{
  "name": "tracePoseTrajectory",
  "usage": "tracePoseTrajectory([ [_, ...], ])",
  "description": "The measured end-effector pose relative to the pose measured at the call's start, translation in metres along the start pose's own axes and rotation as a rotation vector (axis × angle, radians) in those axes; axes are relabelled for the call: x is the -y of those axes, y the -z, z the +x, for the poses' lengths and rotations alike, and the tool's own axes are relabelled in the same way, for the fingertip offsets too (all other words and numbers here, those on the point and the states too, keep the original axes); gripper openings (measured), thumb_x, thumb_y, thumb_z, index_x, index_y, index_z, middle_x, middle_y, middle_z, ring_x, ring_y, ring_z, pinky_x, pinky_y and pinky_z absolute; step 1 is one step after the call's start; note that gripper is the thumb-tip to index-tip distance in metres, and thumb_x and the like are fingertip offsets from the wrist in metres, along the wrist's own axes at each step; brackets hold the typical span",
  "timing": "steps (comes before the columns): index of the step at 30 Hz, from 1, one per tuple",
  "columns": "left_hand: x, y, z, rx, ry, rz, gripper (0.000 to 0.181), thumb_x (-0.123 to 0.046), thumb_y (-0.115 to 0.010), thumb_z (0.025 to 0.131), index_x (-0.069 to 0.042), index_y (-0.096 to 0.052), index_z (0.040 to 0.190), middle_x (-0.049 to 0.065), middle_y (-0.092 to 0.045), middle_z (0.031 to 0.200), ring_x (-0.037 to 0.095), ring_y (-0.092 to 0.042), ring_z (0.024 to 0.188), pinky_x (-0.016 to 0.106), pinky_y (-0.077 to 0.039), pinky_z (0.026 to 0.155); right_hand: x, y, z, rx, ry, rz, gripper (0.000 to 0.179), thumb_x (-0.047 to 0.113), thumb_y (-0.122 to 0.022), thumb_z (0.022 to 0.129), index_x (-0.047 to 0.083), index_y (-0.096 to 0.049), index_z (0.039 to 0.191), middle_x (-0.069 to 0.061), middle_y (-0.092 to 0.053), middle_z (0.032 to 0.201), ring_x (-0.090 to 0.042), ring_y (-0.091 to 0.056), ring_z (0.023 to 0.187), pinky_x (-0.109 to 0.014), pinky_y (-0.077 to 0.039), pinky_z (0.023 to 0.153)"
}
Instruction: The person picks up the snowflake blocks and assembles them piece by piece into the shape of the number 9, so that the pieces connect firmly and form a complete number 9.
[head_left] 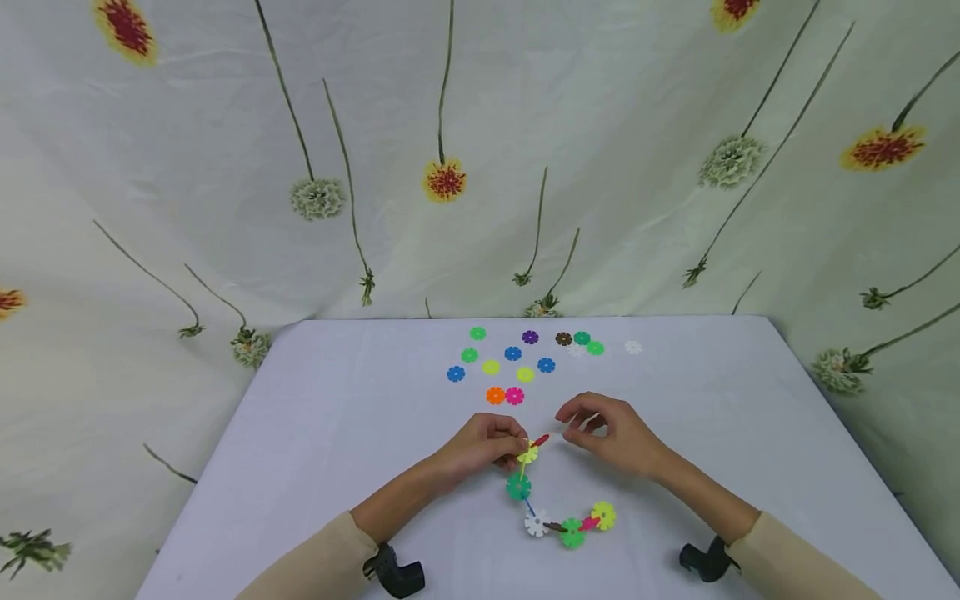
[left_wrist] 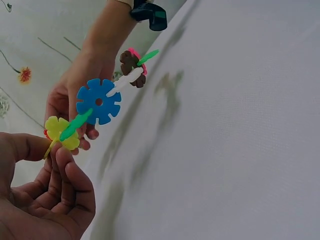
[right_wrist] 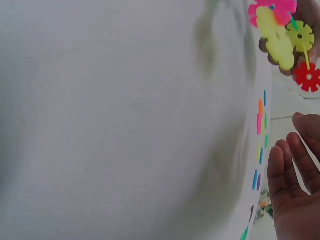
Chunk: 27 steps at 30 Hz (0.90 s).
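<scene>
A curved chain of interlocking notched plastic discs stretches between and below the hands in the head view, with a red disc [head_left: 541, 440] at its upper end. Near that end my left hand [head_left: 480, 443] pinches a yellow disc [left_wrist: 59, 131] between thumb and fingertips. Farther along come a green disc [head_left: 518, 486], a white disc [head_left: 536, 523] and, at the other end, a yellow disc [head_left: 603, 515]. A blue disc [left_wrist: 98, 101] faces the left wrist camera. My right hand [head_left: 611, 433] hovers just right of the red disc, fingers loosely bent, holding nothing; the right wrist view shows it apart from the chain.
Loose discs lie toward the back of the white table [head_left: 360, 400], among them an orange disc [head_left: 495, 396], a pink disc [head_left: 514, 396], a brown disc [head_left: 564, 339] and a white disc [head_left: 633, 347]. A flower-print cloth [head_left: 600, 150] hangs behind the table.
</scene>
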<state>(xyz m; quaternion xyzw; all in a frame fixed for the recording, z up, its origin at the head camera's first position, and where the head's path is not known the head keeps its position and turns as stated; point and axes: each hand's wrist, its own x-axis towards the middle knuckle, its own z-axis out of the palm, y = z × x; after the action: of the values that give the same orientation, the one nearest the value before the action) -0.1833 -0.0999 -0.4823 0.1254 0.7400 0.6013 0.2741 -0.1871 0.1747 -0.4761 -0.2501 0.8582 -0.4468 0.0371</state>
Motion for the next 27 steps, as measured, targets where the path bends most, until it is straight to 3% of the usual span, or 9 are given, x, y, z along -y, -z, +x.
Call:
tracePoseTrajectory([
  [12, 0.001, 0.004, -0.003, 0.007, -0.001, -0.018, 0.025, -0.019, -0.070, 0.102, 0.003, -0.071, 0.111, -0.002, -0.072, 0.085, 0.012, -0.066, 0.075, 0.019, -0.059, 0.078, -0.059, 0.035, 0.011, -0.186, -0.209, -0.120, 0.016, 0.015, -0.077, 0.099, 0.014, -0.077, 0.114, -0.004, -0.078, 0.108, -0.015, -0.068, 0.099, -0.022, -0.055, 0.085],
  [22, 0.003, 0.003, -0.003, 0.000, 0.006, 0.003, 0.026, -0.023, -0.070, 0.102, 0.001, -0.072, 0.114, -0.003, -0.072, 0.085, 0.011, -0.066, 0.074, 0.018, -0.057, 0.078, -0.084, 0.065, 0.026, -0.343, -0.307, -0.216, 0.018, 0.015, -0.069, 0.101, 0.005, -0.074, 0.115, -0.018, -0.074, 0.117, -0.036, -0.064, 0.113, -0.049, -0.049, 0.099],
  [27, 0.003, 0.004, -0.002, 0.006, 0.010, -0.004, 0.026, -0.023, -0.070, 0.102, 0.001, -0.073, 0.113, -0.004, -0.072, 0.084, 0.010, -0.066, 0.074, 0.017, -0.057, 0.077, -0.097, 0.071, 0.036, -0.437, -0.352, -0.254, 0.023, 0.015, -0.065, 0.101, 0.000, -0.072, 0.117, -0.024, -0.071, 0.118, -0.040, -0.061, 0.112, -0.052, -0.047, 0.099],
])
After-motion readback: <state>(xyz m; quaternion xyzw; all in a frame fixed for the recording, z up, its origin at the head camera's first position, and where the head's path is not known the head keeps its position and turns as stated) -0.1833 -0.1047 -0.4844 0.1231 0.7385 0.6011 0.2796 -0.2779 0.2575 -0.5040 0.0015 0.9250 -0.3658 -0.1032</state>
